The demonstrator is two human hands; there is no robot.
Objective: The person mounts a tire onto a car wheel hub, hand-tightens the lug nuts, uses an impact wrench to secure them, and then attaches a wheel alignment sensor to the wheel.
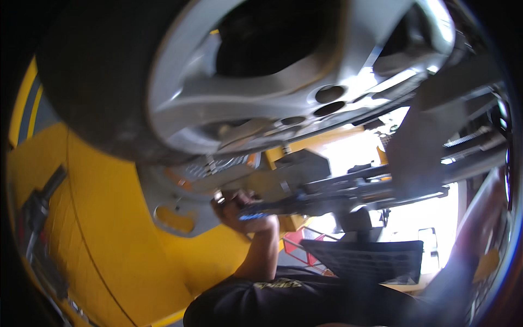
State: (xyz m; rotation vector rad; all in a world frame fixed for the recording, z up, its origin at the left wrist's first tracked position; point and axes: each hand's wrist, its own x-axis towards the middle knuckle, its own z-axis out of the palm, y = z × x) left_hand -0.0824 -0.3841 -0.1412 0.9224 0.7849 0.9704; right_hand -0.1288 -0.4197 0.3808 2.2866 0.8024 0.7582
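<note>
A large silver alloy wheel (245,103) with a black tyre (103,82) fills the upper part of the view. Below its rim, my left hand (242,210) is raised with its fingers curled in beside a grey metal plate (201,218). A small bright metal piece (218,195) shows at the fingertips; what the hand grips is too blurred to name. Dark metal bars (338,191) run rightward from beside that hand. My right arm (482,218) reaches up along the right edge, smeared by motion. Its fingers cannot be made out near the metal parts there.
A broad yellow surface (125,240) spans the left side, with a dark, long-bodied tool (41,212) by its edge. A dark slotted tray (370,259) sits below the bars, close to my body. Red framing (297,245) stands behind it, and bright light comes from the right.
</note>
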